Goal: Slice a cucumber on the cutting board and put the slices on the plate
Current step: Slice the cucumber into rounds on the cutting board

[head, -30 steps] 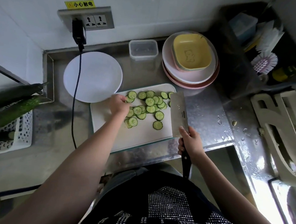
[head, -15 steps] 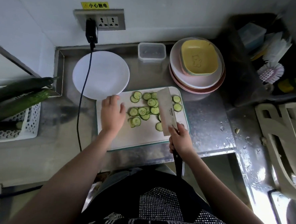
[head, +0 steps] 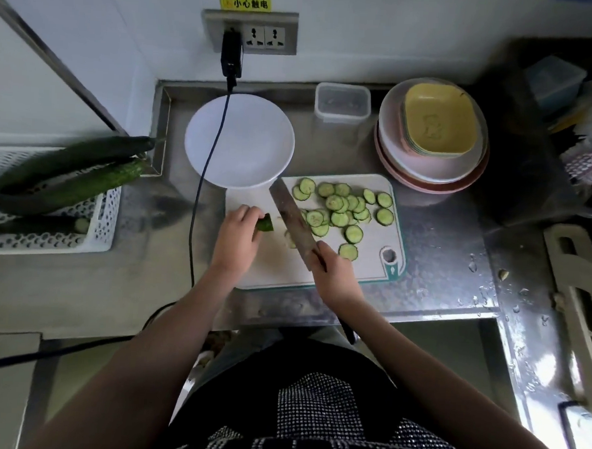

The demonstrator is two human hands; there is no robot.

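At your far left a white perforated basket (head: 47, 232) held whole cucumbers (head: 74, 178), their ends sticking out over its rim toward the steel counter (head: 441, 238). A black cable (head: 204, 171) ran down from the wall socket (head: 249, 32) and crossed the white plate (head: 251, 143), which lay bare of slices and touched the far left corner of the cutting board (head: 361, 258).

Your left hand (head: 235, 241) rested on the board's left part, its fingers curled over and pinching a short cucumber stub (head: 266, 223) against the board. Just to the right of that stub stood the knife (head: 293, 220), its blade on edge and running diagonally from the plate's rim back toward you. Your right hand (head: 333, 274) was wrapped tightly round the knife's handle at the near end of the blade.

Right of the blade, the cucumber slices (head: 343, 209) lay scattered and overlapping across the board's far right part, none of them on the plate.

Behind the board sat a clear lidded container (head: 342, 103), and to its right a stack of dishes (head: 433, 135) with a yellow square one on top.
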